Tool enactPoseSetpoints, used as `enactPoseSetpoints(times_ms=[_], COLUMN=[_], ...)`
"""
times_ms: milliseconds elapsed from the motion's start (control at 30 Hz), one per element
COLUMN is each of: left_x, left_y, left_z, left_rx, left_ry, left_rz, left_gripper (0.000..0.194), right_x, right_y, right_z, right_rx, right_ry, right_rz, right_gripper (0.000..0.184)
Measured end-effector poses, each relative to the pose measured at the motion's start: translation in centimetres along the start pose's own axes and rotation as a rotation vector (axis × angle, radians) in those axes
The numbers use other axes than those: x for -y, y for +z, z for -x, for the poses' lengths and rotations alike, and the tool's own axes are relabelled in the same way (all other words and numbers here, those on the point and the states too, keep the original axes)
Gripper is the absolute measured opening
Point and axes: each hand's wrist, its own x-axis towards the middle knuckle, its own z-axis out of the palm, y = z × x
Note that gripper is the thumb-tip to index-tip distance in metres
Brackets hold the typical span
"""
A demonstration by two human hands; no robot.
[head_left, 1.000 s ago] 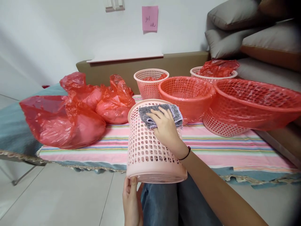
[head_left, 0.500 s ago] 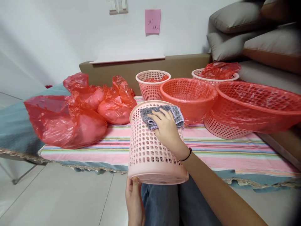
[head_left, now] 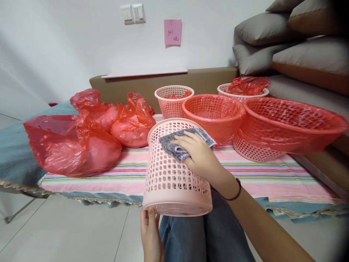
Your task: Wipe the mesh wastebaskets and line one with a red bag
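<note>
A pale pink perforated basket lies tilted on my lap, its mouth facing away from me. My left hand grips the basket's base from below, thumb on the bottom rim. My right hand presses a grey cloth against the basket's upper side near the rim, fingers curled over the cloth. A black band sits on my right wrist.
A striped cloth covers a low table. On it lie red plastic bags, two small pink baskets, an orange-red basket and a wide red basket lined with plastic. Grey cushions sit at the right. Tiled floor at the left.
My right hand has slid the grey cloth a little to the right along the basket's rim. The basket has tilted slightly and the view has shifted downward.
</note>
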Motion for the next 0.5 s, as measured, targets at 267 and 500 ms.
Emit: enactPoseSetpoints(times_ms=[267,500], left_x=[-0.1,-0.6], left_y=[-0.2,-0.5], left_z=[0.0,0.0], left_rx=[-0.023,-0.073], left_ry=[-0.089,-0.123], left_rz=[0.067,0.069], left_gripper=[0.049,0.034], right_x=[5.2,3.5], right_y=[-1.0,-4.7], right_z=[7.7,6.3], right_rx=[0.077,0.022], right_ry=[-0.226,-0.258], right_rz=[-0.009,-0.154], right_gripper=[0.062,0.059])
